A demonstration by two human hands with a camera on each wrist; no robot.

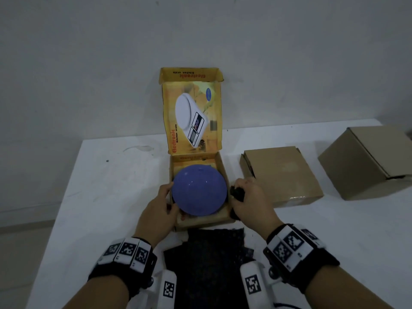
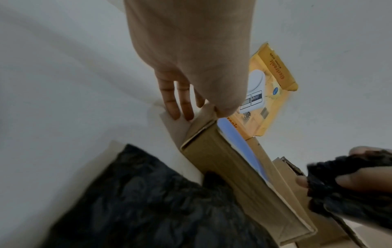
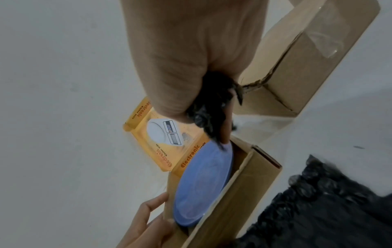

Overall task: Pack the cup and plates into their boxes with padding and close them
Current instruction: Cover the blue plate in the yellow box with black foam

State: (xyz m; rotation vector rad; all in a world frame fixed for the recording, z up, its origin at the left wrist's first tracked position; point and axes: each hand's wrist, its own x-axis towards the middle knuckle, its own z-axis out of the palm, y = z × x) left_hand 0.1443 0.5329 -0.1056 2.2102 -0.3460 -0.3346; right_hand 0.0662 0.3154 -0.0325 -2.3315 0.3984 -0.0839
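Note:
A blue plate (image 1: pixel 199 190) lies in the open yellow kitchen-scale box (image 1: pixel 224 172), whose lid (image 1: pixel 194 117) stands up against the wall. My left hand (image 1: pixel 168 197) rests at the box's left side: straight fingers (image 2: pixel 182 107) lie along the outside and the thumb touches the plate's rim (image 3: pixel 201 184). At the box's right wall, my right hand (image 1: pixel 240 192) grips a crumpled wad of black bubble wrap (image 1: pixel 236 193), which in the right wrist view (image 3: pixel 210 109) hangs just above the plate's edge. A flat sheet of black bubble wrap (image 1: pixel 209 264) lies in front of the box.
A flat, shut brown cardboard box (image 1: pixel 283 175) sits just right of the yellow box, close behind my right hand. A taller brown box (image 1: pixel 367 161) stands at the far right. The white table (image 1: pixel 100 197) ends at a wall behind the lid.

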